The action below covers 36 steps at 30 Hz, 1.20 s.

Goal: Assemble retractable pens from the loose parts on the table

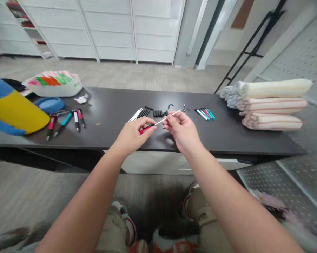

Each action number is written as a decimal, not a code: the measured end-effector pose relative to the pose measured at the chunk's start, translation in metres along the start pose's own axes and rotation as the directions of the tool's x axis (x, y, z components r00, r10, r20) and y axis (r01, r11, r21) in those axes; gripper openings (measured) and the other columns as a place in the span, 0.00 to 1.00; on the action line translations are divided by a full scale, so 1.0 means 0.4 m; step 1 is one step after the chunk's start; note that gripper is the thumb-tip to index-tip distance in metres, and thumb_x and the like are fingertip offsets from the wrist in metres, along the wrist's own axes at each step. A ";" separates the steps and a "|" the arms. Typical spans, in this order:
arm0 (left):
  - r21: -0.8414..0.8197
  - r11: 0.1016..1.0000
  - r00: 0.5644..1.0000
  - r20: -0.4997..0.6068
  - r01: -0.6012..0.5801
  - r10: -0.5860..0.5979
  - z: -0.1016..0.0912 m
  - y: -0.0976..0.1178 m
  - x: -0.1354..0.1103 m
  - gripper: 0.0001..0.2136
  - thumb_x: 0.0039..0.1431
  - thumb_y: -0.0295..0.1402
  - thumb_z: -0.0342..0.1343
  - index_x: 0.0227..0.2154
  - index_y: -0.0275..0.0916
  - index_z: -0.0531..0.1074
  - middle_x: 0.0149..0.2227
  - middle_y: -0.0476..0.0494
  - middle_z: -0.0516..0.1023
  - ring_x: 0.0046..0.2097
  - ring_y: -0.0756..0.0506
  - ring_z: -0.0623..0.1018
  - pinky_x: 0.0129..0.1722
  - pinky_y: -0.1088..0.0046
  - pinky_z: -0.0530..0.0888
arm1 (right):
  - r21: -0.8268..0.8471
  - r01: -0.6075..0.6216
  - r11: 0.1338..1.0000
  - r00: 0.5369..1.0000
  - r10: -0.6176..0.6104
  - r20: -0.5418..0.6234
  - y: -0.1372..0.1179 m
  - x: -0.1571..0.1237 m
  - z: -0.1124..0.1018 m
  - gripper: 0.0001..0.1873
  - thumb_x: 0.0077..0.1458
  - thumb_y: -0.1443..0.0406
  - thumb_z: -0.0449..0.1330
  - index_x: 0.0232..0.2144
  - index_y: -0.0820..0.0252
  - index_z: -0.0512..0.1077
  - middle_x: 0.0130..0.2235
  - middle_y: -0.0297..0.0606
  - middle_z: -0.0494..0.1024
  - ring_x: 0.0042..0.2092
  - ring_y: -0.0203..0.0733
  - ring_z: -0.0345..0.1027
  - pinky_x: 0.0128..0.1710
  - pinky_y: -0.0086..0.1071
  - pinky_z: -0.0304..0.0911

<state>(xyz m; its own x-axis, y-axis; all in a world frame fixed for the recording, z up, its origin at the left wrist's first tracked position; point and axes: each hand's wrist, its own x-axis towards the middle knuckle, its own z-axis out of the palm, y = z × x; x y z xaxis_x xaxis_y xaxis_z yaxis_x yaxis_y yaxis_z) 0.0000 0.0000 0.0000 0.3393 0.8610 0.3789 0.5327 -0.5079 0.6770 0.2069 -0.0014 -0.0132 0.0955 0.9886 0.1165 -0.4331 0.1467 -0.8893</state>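
Note:
My left hand (136, 131) is closed round a red and black pen barrel (147, 128) above the black table (108, 133). My right hand (180, 128) pinches a thin white refill (166, 118) whose lower end meets the barrel's mouth. Behind the hands lie pen parts: white and black tubes (139, 114), several short black caps (159, 113), small tips and springs (185, 108).
Several finished pens (205, 114) lie to the right, more pens (66, 121) to the left. Folded striped towels (271, 105) are stacked at the right end. A yellow and blue object (13, 110), a blue lid (49, 104) and a bag of coloured items (54, 82) sit at the left.

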 end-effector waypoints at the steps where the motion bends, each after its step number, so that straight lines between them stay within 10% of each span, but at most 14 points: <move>1: 0.003 1.000 1.000 0.000 0.001 -0.001 0.001 0.000 0.002 0.14 0.67 0.45 0.60 0.47 0.43 0.81 0.30 0.53 0.77 0.28 0.51 0.67 0.32 0.74 0.65 | -0.005 -0.006 1.000 1.000 0.006 0.001 -0.001 0.000 0.001 0.20 0.49 0.56 0.78 0.39 0.56 0.77 0.36 0.31 0.83 0.38 0.33 0.79 0.39 0.25 0.76; 13: -0.010 1.000 1.000 0.008 -0.006 0.006 -0.004 -0.003 0.005 0.14 0.67 0.46 0.59 0.44 0.41 0.81 0.32 0.52 0.80 0.30 0.50 0.70 0.33 0.74 0.66 | -0.144 -0.054 0.988 0.980 0.080 0.181 -0.001 0.003 0.001 0.22 0.50 0.52 0.77 0.39 0.57 0.76 0.36 0.33 0.83 0.31 0.32 0.75 0.32 0.26 0.72; 36: 0.004 1.000 1.000 0.018 -0.017 0.017 -0.003 -0.005 0.012 0.13 0.66 0.44 0.59 0.42 0.41 0.80 0.29 0.52 0.77 0.29 0.50 0.69 0.32 0.73 0.64 | -0.250 0.029 0.968 0.989 0.009 0.150 0.002 -0.004 0.004 0.21 0.53 0.50 0.74 0.40 0.56 0.77 0.34 0.32 0.80 0.28 0.31 0.67 0.27 0.27 0.65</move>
<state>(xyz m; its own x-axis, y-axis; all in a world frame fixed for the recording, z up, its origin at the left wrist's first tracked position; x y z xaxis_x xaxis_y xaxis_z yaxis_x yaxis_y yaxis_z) -0.0004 0.0051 0.0012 0.3618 0.8518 0.3789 0.5297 -0.5223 0.6683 0.2049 -0.0026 -0.0133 -0.0439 0.9839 0.1733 -0.1919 0.1619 -0.9680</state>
